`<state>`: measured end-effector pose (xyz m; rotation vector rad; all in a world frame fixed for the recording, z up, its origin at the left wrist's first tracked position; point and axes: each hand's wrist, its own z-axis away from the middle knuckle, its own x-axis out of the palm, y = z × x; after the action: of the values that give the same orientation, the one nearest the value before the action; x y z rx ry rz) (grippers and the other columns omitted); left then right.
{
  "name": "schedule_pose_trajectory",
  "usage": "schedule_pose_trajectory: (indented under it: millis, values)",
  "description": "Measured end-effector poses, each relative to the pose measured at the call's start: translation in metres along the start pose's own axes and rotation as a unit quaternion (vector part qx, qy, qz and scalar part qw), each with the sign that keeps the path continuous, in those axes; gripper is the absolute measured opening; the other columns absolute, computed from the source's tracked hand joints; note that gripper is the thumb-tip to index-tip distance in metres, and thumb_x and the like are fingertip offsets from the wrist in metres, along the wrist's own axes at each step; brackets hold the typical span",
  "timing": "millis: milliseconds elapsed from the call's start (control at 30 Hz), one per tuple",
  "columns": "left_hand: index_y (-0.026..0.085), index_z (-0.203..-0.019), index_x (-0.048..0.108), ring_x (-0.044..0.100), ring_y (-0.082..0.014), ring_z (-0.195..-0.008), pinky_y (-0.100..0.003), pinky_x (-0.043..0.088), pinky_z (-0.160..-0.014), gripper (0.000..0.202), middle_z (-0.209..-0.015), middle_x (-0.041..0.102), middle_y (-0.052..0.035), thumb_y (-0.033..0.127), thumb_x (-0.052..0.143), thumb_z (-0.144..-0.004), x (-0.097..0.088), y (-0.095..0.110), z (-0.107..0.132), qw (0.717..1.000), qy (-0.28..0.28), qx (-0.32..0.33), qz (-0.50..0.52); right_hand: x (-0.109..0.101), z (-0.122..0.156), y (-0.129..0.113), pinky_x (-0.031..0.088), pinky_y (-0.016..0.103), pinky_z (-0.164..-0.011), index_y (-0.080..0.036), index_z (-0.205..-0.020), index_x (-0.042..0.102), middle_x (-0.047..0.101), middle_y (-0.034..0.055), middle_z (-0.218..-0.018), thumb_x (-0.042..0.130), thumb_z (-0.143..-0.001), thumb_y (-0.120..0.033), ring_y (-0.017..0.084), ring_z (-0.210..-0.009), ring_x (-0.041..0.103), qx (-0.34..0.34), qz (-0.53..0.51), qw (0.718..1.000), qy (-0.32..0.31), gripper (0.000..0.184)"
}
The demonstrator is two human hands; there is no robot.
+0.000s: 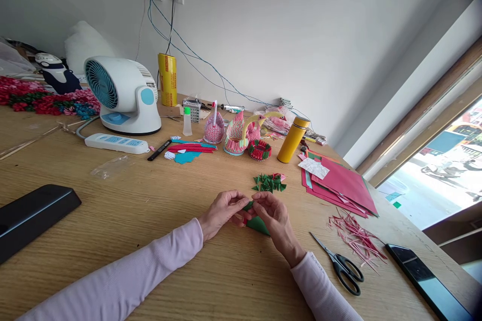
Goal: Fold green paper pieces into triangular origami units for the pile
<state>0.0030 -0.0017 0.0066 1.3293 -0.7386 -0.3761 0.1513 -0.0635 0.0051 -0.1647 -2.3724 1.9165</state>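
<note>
Between the fingertips of my left hand (223, 212) and my right hand (274, 218) is a small piece of green paper (248, 205). Both hands are closed in a pinch on it, and the fingers partly cover it. On the table just below lies more green paper (258, 225), partly hidden by my right hand, with a bit of red at its left. Beyond my hands sits a loose pile of folded green paper triangles (268, 183). Scissors (341, 265) with black handles lie to the right of my right forearm.
Red paper sheets (341, 183) are stacked at the right, near thin paper strips (357, 238) and a phone (425, 278). Farther back stand a yellow bottle (293, 140), a folded-paper swan (235, 135), a small red-green paper basket (259, 150) and a fan (124, 90). A black object (37, 215) lies left.
</note>
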Motion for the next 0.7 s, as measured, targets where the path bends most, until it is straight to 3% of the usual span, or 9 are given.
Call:
schedule_pose_trajectory:
  millis: [333,567,700]
  values:
    - [0.011,-0.088,0.06,0.064,-0.0159,-0.072,-0.021,0.051,-0.052,0.035,-0.08,0.067,-0.0078,0.043,0.064,-0.075,-0.002,-0.001,0.002,0.998,-0.006,0.019,-0.057,0.0,-0.004,0.01,0.053,0.028,-0.063,-0.015,-0.08,0.061,0.067,0.0033,-0.068,0.07,-0.072,-0.037,0.016,-0.062,0.065,0.016,-0.017,1.0,0.014,0.025]
    - [0.011,-0.085,0.06,0.062,-0.0164,-0.069,-0.024,0.053,-0.052,0.033,-0.075,0.064,-0.0057,0.042,0.061,-0.076,0.001,0.002,0.002,0.99,-0.005,0.065,-0.124,0.0,-0.001,0.005,0.054,0.03,-0.064,-0.016,-0.085,0.059,0.068,0.0034,-0.069,0.065,-0.077,-0.038,0.017,-0.063,0.066,0.024,-0.047,0.999,0.005,0.024]
    - [0.011,-0.085,0.059,0.061,-0.0157,-0.066,-0.022,0.051,-0.048,0.031,-0.073,0.063,-0.0049,0.041,0.058,-0.079,0.001,0.0,0.0,0.984,-0.008,0.084,-0.155,-0.001,-0.003,0.007,0.054,0.03,-0.062,-0.016,-0.085,0.057,0.067,0.0029,-0.069,0.07,-0.073,-0.037,0.017,-0.062,0.066,0.028,-0.05,0.998,0.005,0.027]
